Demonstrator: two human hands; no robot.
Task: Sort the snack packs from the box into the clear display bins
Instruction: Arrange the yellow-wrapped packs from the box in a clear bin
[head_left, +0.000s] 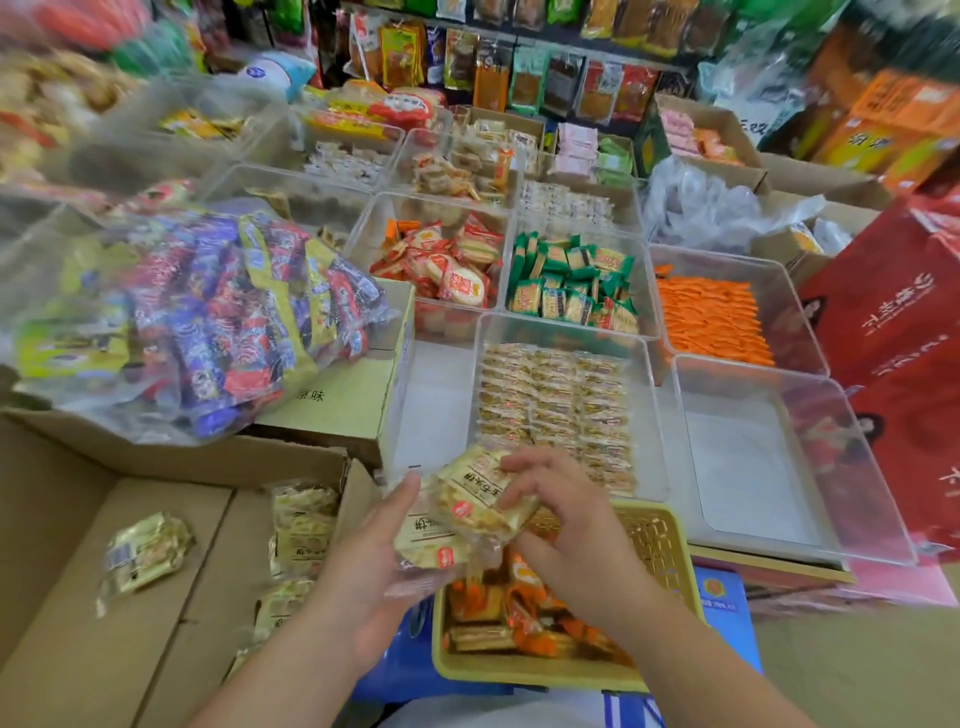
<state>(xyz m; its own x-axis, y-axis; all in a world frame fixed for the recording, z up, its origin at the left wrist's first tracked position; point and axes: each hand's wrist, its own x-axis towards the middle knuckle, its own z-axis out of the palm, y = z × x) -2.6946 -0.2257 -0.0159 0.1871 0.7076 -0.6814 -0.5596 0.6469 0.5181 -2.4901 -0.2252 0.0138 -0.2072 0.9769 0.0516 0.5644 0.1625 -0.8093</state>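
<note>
My left hand (371, 564) cradles a small stack of pale yellow snack packs (431, 548) from below. My right hand (558, 525) pinches the top pack (480, 501) of that stack between thumb and fingers. Both hands hover just in front of a clear bin (649, 415) lined with rows of the same kind of pack. The open cardboard box (156, 597) lies at lower left with a few more yellow packs (304, 525) along its right side and one loose pack (143, 553) on a flap.
A yellow basket (670, 540) of orange packs sits below my hands. An empty clear bin (748, 467) stands at right. Behind are bins of green (576, 283), red-white (441, 262) and orange (711, 319) packs. A large bag of mixed sweets (208, 312) lies on a box at left.
</note>
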